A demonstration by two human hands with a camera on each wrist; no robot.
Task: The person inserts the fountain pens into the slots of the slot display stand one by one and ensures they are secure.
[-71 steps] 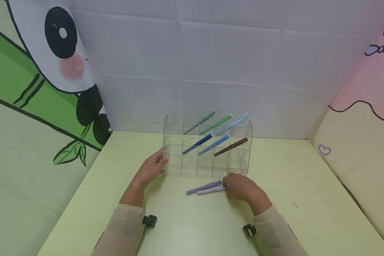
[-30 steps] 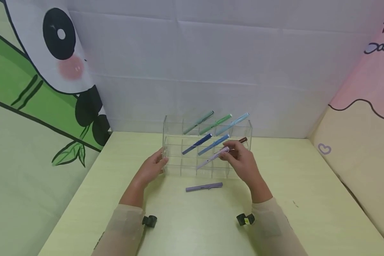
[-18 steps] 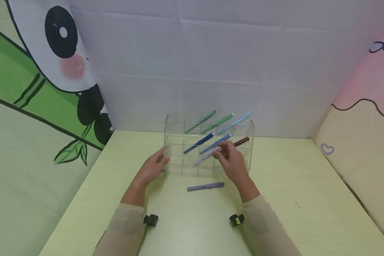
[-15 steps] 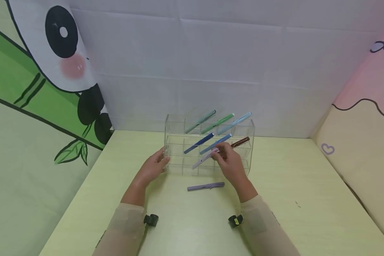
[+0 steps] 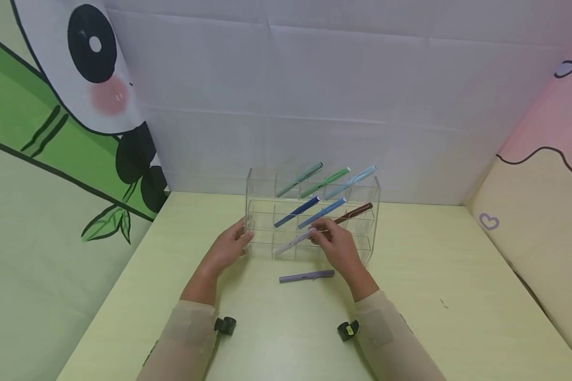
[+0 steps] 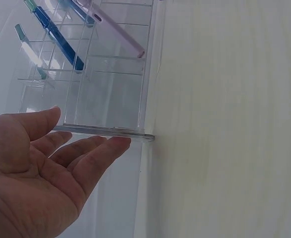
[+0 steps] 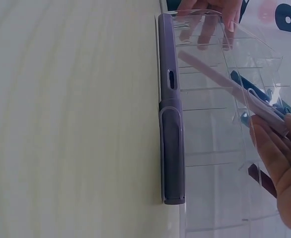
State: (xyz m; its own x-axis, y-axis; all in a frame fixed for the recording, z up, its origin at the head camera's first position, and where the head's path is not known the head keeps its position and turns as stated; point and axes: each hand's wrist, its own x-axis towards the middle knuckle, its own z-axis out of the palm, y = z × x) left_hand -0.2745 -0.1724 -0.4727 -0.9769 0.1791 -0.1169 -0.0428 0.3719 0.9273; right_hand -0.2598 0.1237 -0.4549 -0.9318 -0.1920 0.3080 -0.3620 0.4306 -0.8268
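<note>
A clear pen rack (image 5: 261, 236) with stepped rows of compartments stands on the table. My left hand (image 5: 225, 247) holds its left side panel, thumb at the front edge and fingers along the outer face. My right hand (image 5: 336, 246) pinches a pale lilac pen (image 5: 293, 242) near its upper end, in front of the rack. This pen slants down left, its lower end at the second compartment from the left in the bottom row. A darker purple pen (image 5: 306, 277) lies flat in front of the rack; the right wrist view shows its clip side.
Upper-row pens are dark green (image 5: 299, 180), green (image 5: 325, 182) and light blue (image 5: 350, 183). The middle row has navy (image 5: 297, 212), blue (image 5: 321, 213) and brown (image 5: 355, 212) pens. Behind the rack rises a white cloth wall (image 5: 333, 95).
My right hand took the pale lilac pen from the table, raised it to the rack, then moved left and lowered its tip toward the bottom row. My left hand stays on the rack.
</note>
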